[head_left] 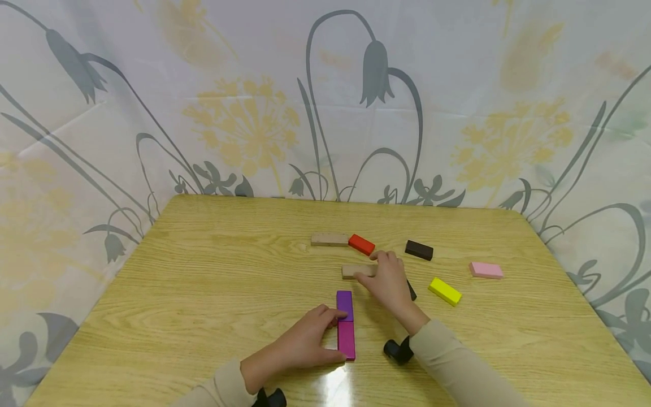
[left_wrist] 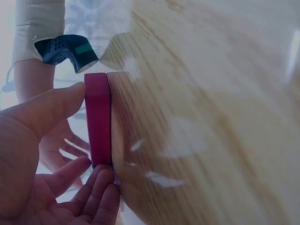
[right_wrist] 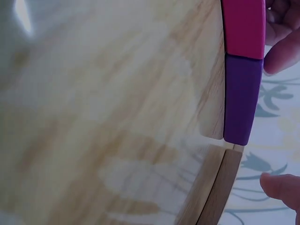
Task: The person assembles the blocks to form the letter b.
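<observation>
A purple block (head_left: 344, 305) and a magenta block (head_left: 346, 340) lie end to end on the table, in a line running away from me. My left hand (head_left: 307, 339) is beside them, its thumb at the magenta block's near end and a fingertip at the purple block close to the joint. In the left wrist view, fingers partly cover the magenta block's far end. Just over a natural wood block (head_left: 355, 271) is my right hand (head_left: 390, 282), thumb and fingers spread. The right wrist view shows its thumb apart from the wood block (right_wrist: 219, 187).
Farther back lie another wood block (head_left: 329, 240), a red block (head_left: 361, 244) and a black block (head_left: 419, 250). Yellow (head_left: 445, 291) and pink (head_left: 486, 270) blocks are to the right. A dark block (head_left: 411, 290) is half hidden by my right hand. Floral cloth (head_left: 335, 113) surrounds the table.
</observation>
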{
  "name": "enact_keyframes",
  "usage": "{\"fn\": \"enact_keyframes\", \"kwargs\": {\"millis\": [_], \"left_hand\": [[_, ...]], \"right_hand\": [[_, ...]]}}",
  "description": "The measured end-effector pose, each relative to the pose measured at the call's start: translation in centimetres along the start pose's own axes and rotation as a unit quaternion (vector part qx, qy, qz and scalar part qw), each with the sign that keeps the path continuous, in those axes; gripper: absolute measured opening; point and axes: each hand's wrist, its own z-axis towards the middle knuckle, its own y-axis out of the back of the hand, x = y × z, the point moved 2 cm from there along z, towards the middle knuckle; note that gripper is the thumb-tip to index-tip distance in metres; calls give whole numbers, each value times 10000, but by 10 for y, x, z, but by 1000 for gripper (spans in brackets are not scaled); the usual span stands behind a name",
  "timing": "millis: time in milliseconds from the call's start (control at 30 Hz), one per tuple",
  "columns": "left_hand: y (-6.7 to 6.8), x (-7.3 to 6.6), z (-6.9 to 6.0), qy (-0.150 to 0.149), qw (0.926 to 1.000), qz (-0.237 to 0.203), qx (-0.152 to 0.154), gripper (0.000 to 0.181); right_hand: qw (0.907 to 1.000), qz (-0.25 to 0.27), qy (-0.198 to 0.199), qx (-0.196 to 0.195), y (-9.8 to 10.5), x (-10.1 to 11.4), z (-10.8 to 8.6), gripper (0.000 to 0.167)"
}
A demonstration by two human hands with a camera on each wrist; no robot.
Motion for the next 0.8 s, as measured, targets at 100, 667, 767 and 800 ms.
{"fn": "enact_keyframes", "kwargs": {"millis": [100, 667, 767, 800], "left_hand": [[0, 0, 0, -3, 10000, -5, 8, 68], [2, -1, -1, 65, 9998, -147, 66, 69], [2, -1, -1, 69, 9998, -164, 86, 69], [2, -2, -1, 72, 9998, -169, 91, 70]], "right_hand": [[9997, -57, -183, 124, -1, -1, 1, 55], [9924, 791, 68, 936, -4, -15, 16, 43], [9905, 811, 206, 1089, -5, -17, 16, 51], [9900, 780, 282, 1144, -5, -18, 16, 54]]}}
